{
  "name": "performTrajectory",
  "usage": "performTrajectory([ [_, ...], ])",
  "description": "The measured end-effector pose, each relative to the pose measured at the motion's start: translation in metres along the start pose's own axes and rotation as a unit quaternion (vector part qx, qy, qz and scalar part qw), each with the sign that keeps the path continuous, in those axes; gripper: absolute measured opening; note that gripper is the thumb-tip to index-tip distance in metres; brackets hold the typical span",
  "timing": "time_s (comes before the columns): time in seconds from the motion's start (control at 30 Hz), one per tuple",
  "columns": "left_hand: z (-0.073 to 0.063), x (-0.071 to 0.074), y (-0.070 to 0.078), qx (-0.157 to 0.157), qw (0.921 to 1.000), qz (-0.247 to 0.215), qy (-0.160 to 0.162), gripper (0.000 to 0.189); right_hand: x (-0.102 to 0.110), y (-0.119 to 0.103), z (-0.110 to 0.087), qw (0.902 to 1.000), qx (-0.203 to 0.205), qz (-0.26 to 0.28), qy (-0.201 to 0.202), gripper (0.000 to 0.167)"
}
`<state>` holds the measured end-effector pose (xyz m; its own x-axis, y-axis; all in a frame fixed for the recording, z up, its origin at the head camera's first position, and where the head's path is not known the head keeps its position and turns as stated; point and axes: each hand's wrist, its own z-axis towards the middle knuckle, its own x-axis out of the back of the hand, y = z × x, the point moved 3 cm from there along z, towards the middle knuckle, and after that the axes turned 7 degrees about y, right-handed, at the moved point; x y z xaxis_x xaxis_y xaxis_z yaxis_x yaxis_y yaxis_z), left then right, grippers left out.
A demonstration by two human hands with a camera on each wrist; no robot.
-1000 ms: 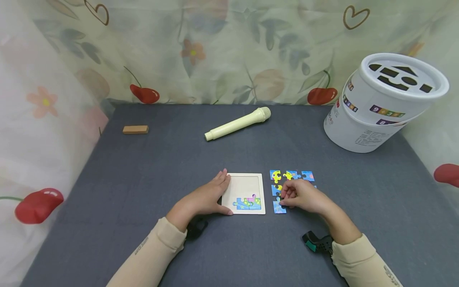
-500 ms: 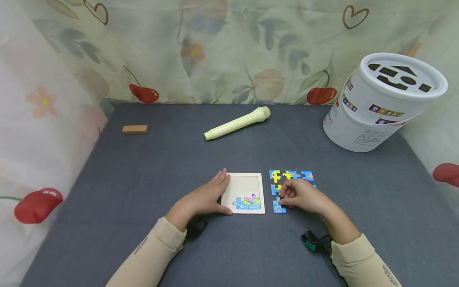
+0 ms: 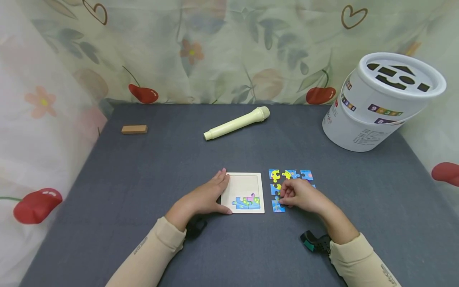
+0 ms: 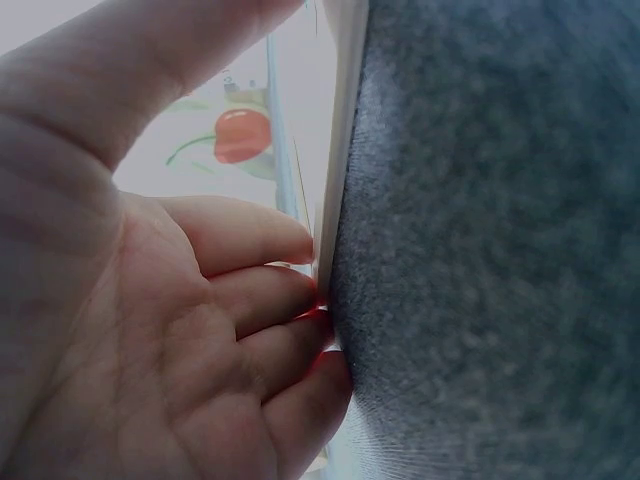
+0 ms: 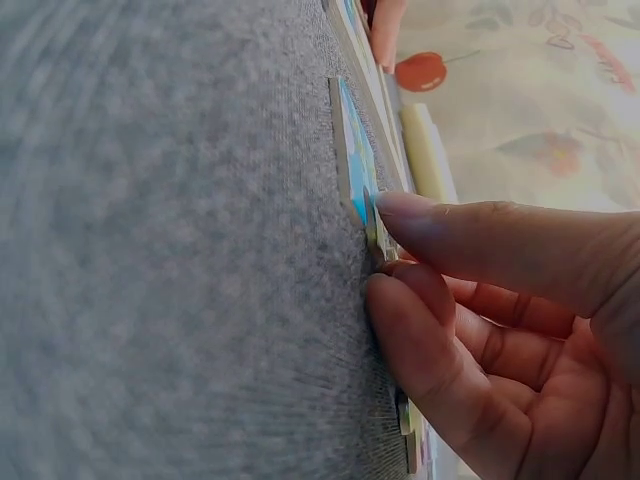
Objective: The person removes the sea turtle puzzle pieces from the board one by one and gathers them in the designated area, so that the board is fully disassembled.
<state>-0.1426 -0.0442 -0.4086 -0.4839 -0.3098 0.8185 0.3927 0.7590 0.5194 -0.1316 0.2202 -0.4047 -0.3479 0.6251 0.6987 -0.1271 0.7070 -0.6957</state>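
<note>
A square wooden puzzle tray (image 3: 242,185) lies flat; joined blue and pink-green pieces (image 3: 247,202) fill part of its near right area. My left hand (image 3: 206,196) spans the tray's left edge, fingers extended at the far corner and thumb at the near one. Beside the tray, my right hand (image 3: 303,195) bends over loose puzzle pieces (image 3: 274,175). Its thumb and curled fingertips pinch the right side of the nearest blue puzzle piece (image 3: 277,206), which lies on the table; the right wrist view shows this piece (image 5: 352,150) edge-on. The right hand hides some pieces.
A cream toy microphone (image 3: 236,122) lies behind the tray. Far left is a small wooden block (image 3: 134,129). A large white bucket (image 3: 380,107) with shape holes in its lid stands at the back right. Patterned curtains (image 3: 229,52) border the dark table (image 3: 172,155).
The whole head view has shifted very slightly. Both hands, the tray and the pieces otherwise stay as they were.
</note>
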Motion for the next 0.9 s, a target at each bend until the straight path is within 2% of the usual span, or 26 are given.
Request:
performTrajectory([
  [0.33,0.0003,0.0004,0.0004,-0.001,1.0000,-0.002,0.003,0.101,-0.0013,-0.0008,-0.0007,0.9999,0.003,-0.006,-0.015,0.010],
  [0.9,-0.0004,-0.0001,0.0003,0.003,1.0000,-0.006,0.002,0.101,-0.0014,-0.0017,-0.0031,0.9997,0.015,-0.010,-0.015,0.010],
])
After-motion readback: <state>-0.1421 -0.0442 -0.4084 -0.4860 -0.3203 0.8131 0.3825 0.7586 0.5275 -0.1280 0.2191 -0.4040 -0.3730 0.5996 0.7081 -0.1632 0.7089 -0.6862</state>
